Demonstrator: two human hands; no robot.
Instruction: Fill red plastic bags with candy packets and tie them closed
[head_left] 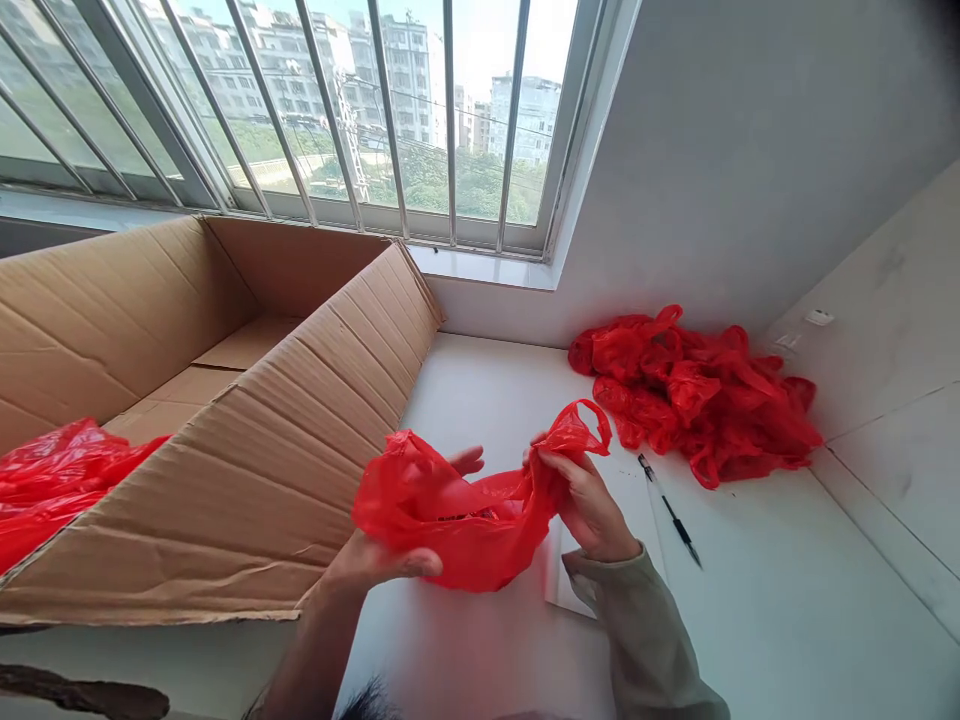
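Observation:
A red plastic bag (480,545) hangs between my two hands above the white table. My right hand (589,505) pinches its gathered right end, and a handle loop sticks up past the fingers. At the bag's left side, my left hand (375,560) holds it with the thumb in front. Fingertips of that hand show behind the bag, and red film covers the rest of the fingers. Some dark print is visible near the bag's middle. Under my right hand lies a white pad or sheet (574,585), partly covered.
On the left stands a big open cardboard box (247,470) with red plastic (71,470) inside. A heap of red plastic bags (697,390) lies by the wall at the back right. A black-and-clear pen (671,512) rests on the white table (780,610). Behind is a barred window (375,130).

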